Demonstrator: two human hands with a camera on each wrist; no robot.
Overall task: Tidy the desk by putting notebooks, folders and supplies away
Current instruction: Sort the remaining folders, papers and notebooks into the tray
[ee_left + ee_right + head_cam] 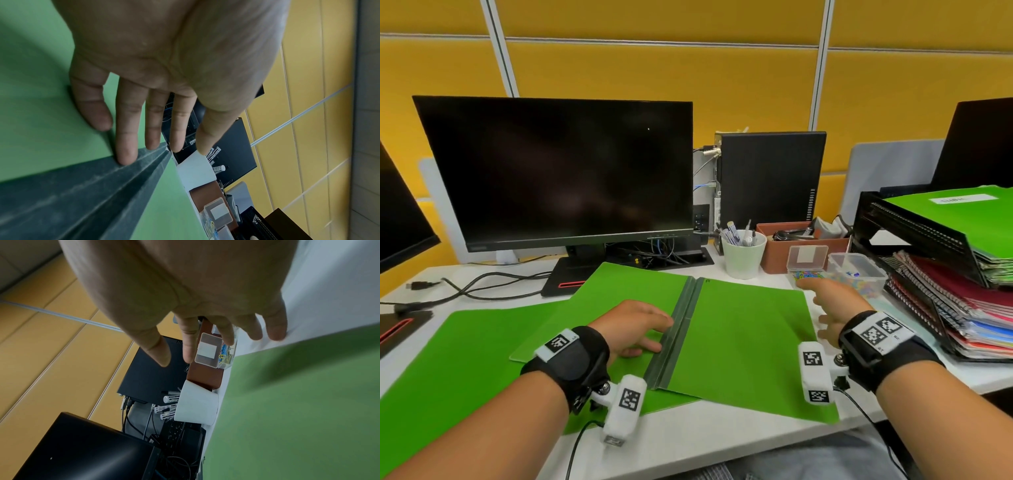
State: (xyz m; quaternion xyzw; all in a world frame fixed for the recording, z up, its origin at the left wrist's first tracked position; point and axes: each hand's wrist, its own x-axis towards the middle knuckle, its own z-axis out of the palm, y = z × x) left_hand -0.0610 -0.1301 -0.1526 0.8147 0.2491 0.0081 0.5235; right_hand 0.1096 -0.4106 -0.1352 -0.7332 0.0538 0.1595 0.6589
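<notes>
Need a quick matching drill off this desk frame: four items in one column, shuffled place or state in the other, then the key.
Items
1. open green folder
2. white cup
3. left hand
4. black tray

Places or states
A. holds pens, stands right of the monitor's base
B. fingers straight, resting by the dark spine
C. lies flat, spread open on the desk
D. carries a labelled green folder, notebooks stacked below it

Pairs: 1-C, 2-A, 3-B, 4-D
</notes>
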